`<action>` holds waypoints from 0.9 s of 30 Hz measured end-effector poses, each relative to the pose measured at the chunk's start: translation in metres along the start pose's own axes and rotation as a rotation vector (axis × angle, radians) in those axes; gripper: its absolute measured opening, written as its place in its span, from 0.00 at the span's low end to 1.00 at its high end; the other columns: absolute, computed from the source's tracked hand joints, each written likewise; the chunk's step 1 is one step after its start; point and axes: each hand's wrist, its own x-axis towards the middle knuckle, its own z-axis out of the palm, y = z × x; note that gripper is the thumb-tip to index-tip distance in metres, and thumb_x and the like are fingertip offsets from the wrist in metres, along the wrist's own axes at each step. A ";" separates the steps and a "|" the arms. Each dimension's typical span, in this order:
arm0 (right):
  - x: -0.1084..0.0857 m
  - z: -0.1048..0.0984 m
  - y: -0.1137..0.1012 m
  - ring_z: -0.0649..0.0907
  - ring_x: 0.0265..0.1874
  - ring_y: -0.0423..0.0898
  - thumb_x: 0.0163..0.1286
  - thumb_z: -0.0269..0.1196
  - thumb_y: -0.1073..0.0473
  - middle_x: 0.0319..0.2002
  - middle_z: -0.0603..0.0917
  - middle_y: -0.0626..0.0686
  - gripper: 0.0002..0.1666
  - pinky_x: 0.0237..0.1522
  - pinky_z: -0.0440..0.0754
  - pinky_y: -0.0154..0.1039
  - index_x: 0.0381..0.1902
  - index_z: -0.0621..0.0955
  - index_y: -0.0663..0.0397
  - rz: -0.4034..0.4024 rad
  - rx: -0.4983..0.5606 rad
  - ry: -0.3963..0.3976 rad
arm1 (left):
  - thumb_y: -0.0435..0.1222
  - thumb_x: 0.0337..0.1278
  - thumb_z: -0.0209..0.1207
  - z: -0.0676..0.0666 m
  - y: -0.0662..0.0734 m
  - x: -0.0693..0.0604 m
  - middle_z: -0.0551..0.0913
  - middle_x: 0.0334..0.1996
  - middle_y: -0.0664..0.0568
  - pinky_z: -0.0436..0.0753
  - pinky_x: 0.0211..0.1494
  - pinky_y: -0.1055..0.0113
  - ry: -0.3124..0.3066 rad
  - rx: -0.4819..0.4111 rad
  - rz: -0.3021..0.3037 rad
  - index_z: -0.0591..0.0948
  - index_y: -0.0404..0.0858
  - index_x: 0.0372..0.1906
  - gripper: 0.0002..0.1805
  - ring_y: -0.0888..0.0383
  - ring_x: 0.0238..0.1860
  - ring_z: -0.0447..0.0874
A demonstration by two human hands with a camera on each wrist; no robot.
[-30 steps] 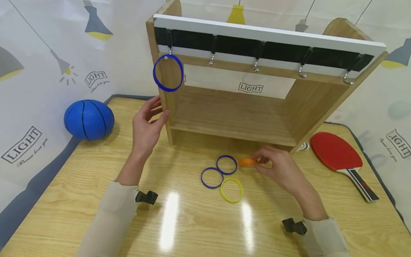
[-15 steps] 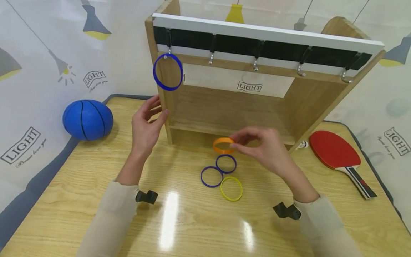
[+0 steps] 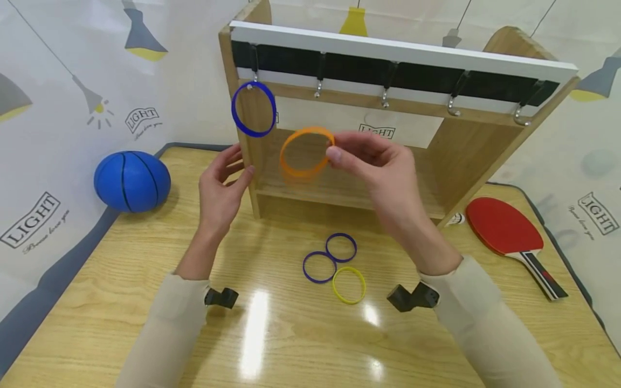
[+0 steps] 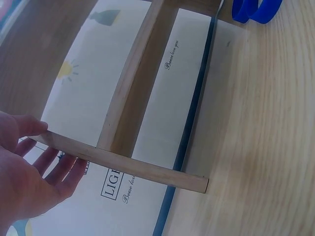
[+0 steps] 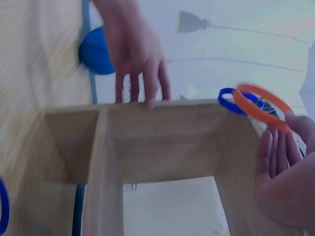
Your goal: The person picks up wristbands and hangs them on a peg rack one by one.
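Note:
My right hand (image 3: 388, 172) pinches an orange wristband (image 3: 308, 130) between thumb and fingers, holding it in the air before the wooden shelf's opening. My left hand (image 3: 218, 194) grips the side panel of the wooden shelf (image 3: 349, 164), thumb on one face and fingers on the other in the left wrist view. A blue wristband (image 3: 234, 112) hangs on the leftmost hook (image 3: 254, 78) of the rack. In the right wrist view the orange wristband overlaps the hanging blue one; whether they touch cannot be told. Two more blue wristbands (image 3: 342, 235) and a yellow wristband (image 3: 349, 302) lie on the table.
Several metal hooks (image 3: 385, 97) line the rack's front, the others bare. A blue ball (image 3: 132, 181) sits at the left. At the right lie a red table tennis bat (image 3: 504, 226) and a partly hidden shuttlecock (image 3: 457, 219). Printed sheeting (image 3: 73, 129) surrounds the table.
My right hand has lifted the orange wristband off the table, moving it up and left to in front of the shelf. My left hand has stayed on the side panel.

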 end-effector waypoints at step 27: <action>0.026 0.020 -0.003 0.84 0.39 0.53 0.60 0.69 0.70 0.43 0.84 0.63 0.15 0.52 0.79 0.42 0.46 0.83 0.69 -0.036 0.440 0.176 | 0.26 0.62 0.60 0.000 -0.002 0.000 0.79 0.56 0.41 0.82 0.49 0.64 0.003 0.011 0.004 0.76 0.34 0.63 0.23 0.45 0.54 0.79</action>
